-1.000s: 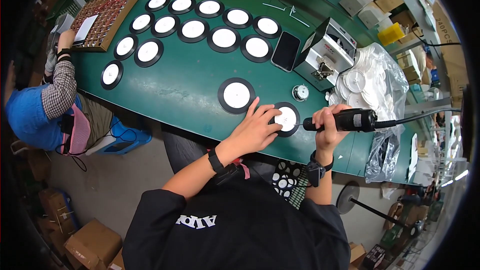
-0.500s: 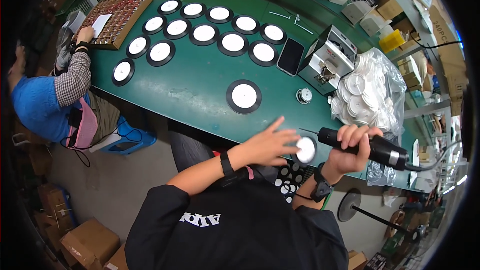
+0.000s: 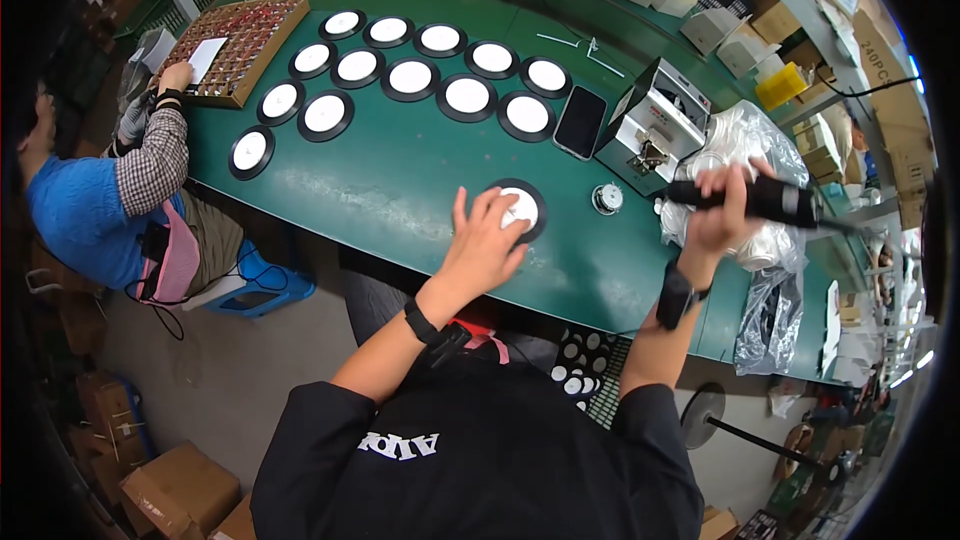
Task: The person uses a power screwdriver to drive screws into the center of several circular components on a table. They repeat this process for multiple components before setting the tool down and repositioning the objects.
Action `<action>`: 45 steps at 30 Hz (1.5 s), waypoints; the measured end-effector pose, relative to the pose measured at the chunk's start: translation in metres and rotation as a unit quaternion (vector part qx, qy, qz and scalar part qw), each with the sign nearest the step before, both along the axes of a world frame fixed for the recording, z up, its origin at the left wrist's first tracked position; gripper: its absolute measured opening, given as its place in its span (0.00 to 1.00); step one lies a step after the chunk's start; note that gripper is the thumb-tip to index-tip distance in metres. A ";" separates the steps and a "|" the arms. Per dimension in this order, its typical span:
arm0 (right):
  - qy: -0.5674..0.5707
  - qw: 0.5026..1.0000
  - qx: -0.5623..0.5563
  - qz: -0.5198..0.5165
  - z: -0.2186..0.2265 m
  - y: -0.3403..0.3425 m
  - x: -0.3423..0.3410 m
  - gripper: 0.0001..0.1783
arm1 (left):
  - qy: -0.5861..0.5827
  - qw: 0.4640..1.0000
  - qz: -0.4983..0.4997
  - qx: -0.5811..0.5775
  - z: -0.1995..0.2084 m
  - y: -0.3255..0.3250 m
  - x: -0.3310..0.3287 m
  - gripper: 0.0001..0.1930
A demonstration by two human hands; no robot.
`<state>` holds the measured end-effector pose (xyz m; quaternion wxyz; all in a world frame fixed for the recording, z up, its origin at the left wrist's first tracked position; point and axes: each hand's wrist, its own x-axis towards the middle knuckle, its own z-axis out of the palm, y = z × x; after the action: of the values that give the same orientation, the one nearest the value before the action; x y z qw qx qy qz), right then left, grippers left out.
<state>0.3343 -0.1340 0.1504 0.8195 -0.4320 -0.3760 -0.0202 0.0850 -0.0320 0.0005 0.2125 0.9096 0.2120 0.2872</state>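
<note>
A positioning step in screwdriving work is apparently being carried out; a black-rimmed white disc is being touched from its near left side by the left hand, whose fingers are being spread and bent over the white face, though whether the disc is being gripped or only steadied cannot be told; an electric screwdriver is being clasped by the right hand, raised well apart from the disc and blurred, so that its bit cannot be made out; for any driving, a flat, still disc and a bit brought square to its face would seem to be called for, with the left fingers clear of the tip; the disc is being borne by the green bench, near the front edge, apart from the 13 similar discs being laid out in loose rows beyond and to the left; it is looking round, thin and flat, with a matt black border and a bright white middle being partly hidden by the fingers; no damage is being shown on the visible part.
</note>
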 end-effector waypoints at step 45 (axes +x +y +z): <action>-0.010 0.969 -0.175 0.172 -0.062 -0.017 -0.097 0.16 | 0.013 0.990 -0.141 -0.031 0.004 -0.005 0.013 0.15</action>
<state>0.2376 -0.1510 0.0886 0.7189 -0.4971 -0.4502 0.1828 0.0980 -0.0368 0.0042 0.2758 0.9271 0.0935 0.2359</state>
